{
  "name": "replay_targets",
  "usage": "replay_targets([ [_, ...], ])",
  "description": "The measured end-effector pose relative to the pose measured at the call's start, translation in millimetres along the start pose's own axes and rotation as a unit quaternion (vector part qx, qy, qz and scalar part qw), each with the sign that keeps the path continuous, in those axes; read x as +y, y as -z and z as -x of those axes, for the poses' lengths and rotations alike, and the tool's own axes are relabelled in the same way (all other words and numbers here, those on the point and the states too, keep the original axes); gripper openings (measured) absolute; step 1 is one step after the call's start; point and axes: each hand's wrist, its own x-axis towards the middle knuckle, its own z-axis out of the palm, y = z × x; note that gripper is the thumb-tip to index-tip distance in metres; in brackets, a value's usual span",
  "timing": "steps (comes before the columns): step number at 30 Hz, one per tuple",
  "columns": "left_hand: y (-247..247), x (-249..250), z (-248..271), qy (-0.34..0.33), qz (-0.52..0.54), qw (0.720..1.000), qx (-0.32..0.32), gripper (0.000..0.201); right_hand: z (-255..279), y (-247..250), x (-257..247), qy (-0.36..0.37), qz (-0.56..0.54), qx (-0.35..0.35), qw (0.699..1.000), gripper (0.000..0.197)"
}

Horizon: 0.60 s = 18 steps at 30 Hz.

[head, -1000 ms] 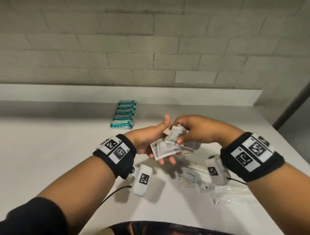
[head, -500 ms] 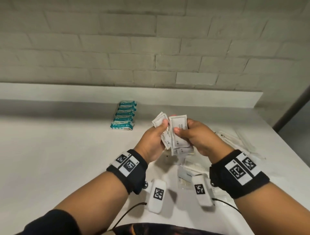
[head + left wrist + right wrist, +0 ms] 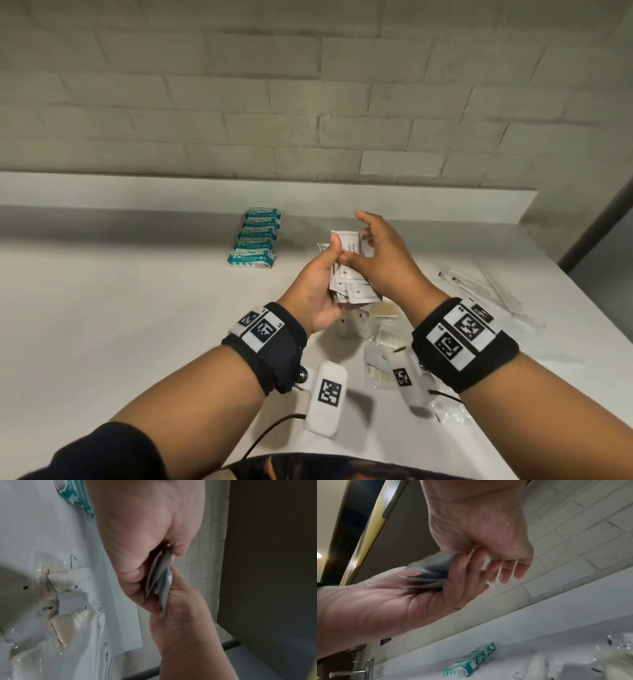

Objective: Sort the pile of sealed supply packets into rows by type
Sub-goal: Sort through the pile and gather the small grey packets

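Observation:
My left hand (image 3: 329, 267) grips a fanned stack of white sachets (image 3: 346, 281) upright above the counter, thumb on the front, and the left wrist view shows the same left hand (image 3: 154, 555) clamped on the sachets (image 3: 159, 580). My right hand (image 3: 368, 251) is against the stack's right side. Its thumb touches the front sachet, its fingers are spread and loose, and the index points up. From the right wrist, the right hand's fingers (image 3: 505, 572) hang straight beside the grey-looking sachets (image 3: 431, 572). A row of teal packets (image 3: 255, 241) lies behind, to the left.
Below my hands a loose pile of clear-wrapped packets (image 3: 383, 342) covers the white counter (image 3: 137, 308), with long clear wraps (image 3: 486, 291) at the right. A ledge and brick wall close the back. The counter's right edge drops off. A tap (image 3: 363, 669) shows at far left.
Both hands have moved away from me and tipped the stack upright. The right hand, which pinched a sachet half a second ago, has spread its fingers.

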Motion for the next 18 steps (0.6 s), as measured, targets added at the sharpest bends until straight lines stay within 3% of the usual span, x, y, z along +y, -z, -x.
replay_targets([
  [3, 2, 0, -1, -0.006, -0.013, 1.000, 0.006, 0.048, 8, 0, -1, 0.052, 0.010, -0.052, 0.997, 0.047],
  [5, 3, 3, 0, -0.005, -0.022, 1.000, 0.019, 0.043, 14, 8, -3, 0.089, -0.009, -0.104, 0.991, 0.046],
  [7, 6, 7, 0, 0.007, -0.026, 0.999, 0.020, 0.059, 18, 18, -3, 0.099, -0.026, -0.174, 0.979, 0.074],
  [10, 0, 11, 3, 0.025, -0.027, 0.999, -0.021, 0.076, 21, 23, -5, 0.106, 0.019, -0.254, 0.961, 0.135],
  [13, -5, 13, 4, 0.019, -0.014, 0.999, -0.036, 0.069, 23, 21, -8, 0.164, 0.125, -0.210, 0.956, 0.144],
  [18, -6, 14, 5, 0.019, -0.027, 0.999, -0.005, 0.031, 25, 24, -9, 0.149, 0.105, -0.228, 0.956, 0.145],
])
